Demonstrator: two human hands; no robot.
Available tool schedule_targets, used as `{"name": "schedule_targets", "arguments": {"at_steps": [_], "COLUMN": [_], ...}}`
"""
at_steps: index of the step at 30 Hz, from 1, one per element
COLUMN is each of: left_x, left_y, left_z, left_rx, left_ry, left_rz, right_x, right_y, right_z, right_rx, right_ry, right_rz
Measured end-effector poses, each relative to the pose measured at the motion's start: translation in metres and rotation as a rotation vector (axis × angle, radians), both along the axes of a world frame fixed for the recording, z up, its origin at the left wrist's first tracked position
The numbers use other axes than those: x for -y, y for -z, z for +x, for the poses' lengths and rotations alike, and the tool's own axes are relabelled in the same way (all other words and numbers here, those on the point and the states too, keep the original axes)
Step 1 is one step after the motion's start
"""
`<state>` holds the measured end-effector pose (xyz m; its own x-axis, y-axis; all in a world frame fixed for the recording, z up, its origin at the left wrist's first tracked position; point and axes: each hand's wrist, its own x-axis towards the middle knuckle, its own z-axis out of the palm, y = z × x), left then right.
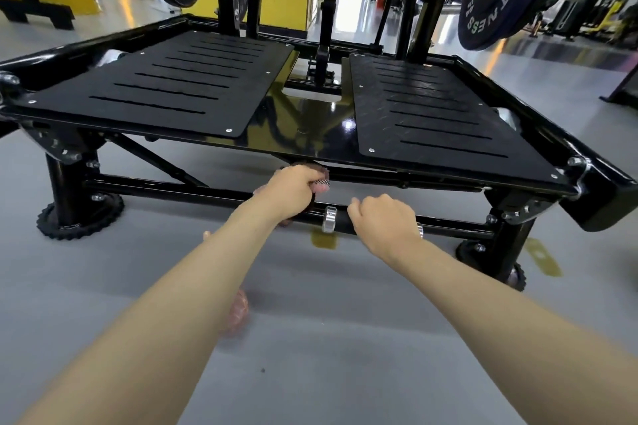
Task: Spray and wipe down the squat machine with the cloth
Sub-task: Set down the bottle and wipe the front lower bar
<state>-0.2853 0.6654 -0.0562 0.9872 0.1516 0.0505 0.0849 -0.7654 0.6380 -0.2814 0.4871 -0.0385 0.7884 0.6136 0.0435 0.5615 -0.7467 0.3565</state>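
Black squat machine [310, 121] platform blocks ahead, weight plate [493, 0] overhanging at R. Left hand [293, 186] bunches the cloth [321, 185] vs the platform's front under-edge. Right hand [379, 221] curls round the lower crossbar [190, 192], beside a chrome knob [329, 219]. Grey floor [328, 355] lies open nearer.

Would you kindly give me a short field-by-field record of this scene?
left hand: grips cloth under the platform's front edge
right hand: fingers curled over lower bar
platform: two slotted foot plates, glossy centre
weight plate: upper right, above the platform
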Motion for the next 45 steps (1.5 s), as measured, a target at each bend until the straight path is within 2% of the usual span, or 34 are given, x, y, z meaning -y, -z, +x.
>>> {"name": "schedule_targets", "arguments": {"at_steps": [2, 5, 7, 10, 12, 13, 14, 16, 17, 18, 19, 23, 33, 42, 45], "left_x": [0.002, 0.006, 0.014, 0.029, 0.034, 0.032, 0.03, 0.025, 0.023, 0.022, 0.02, 0.013, 0.024, 0.021, 0.025], "left_y": [0.003, 0.0, -0.009, -0.018, -0.018, -0.016, -0.016, -0.015, -0.014, -0.013, -0.011, -0.009, -0.003, 0.012, 0.003], "left_z": [0.008, 0.001, -0.007, -0.024, -0.033, -0.035, -0.036, -0.036, -0.037, -0.034, -0.029, -0.009, -0.012, -0.051, -0.052], "left_rx": [-0.028, -0.001, 0.009, 0.031, -0.013, -0.047, -0.087, -0.177, -0.196, -0.198, -0.197, -0.201, -0.08, -0.172, -0.151], "left_ry": [-0.035, -0.071, -0.138, -0.298, -0.401, -0.454, -0.507, -0.527, -0.51, -0.504, -0.503, -0.462, -0.407, -0.377, -0.462], "left_rz": [-0.066, -0.282, -0.272, -0.148, -0.212, -0.345, -0.567, -1.182, -1.41, -1.536, -1.576, -1.637, -1.699, -1.698, -1.694], "right_x": [0.002, 0.002, 0.001, 0.001, 0.001, 0.001, 0.001, 0.0, 0.0, 0.0, -0.001, 0.001, 0.003, -0.001, -0.002], "right_y": [0.002, 0.006, 0.007, 0.006, 0.007, 0.007, 0.008, 0.008, 0.008, 0.008, 0.009, 0.011, 0.008, 0.002, 0.001], "right_z": [0.001, 0.001, 0.001, 0.0, 0.001, 0.001, 0.001, 0.001, 0.001, 0.0, 0.0, 0.001, 0.004, 0.007, 0.007], "right_rx": [0.01, 0.024, 0.025, 0.017, 0.023, 0.028, 0.031, 0.03, 0.031, 0.036, 0.039, 0.003, -0.053, -0.172, -0.187], "right_ry": [-0.015, -0.006, 0.003, 0.008, 0.005, 0.001, -0.001, 0.007, 0.014, 0.025, 0.036, 0.085, -0.002, 0.071, 0.096], "right_rz": [-0.01, -0.029, -0.026, -0.01, -0.001, -0.001, 0.001, 0.007, 0.02, 0.039, 0.062, 0.161, 0.041, 0.097, 0.125]}}
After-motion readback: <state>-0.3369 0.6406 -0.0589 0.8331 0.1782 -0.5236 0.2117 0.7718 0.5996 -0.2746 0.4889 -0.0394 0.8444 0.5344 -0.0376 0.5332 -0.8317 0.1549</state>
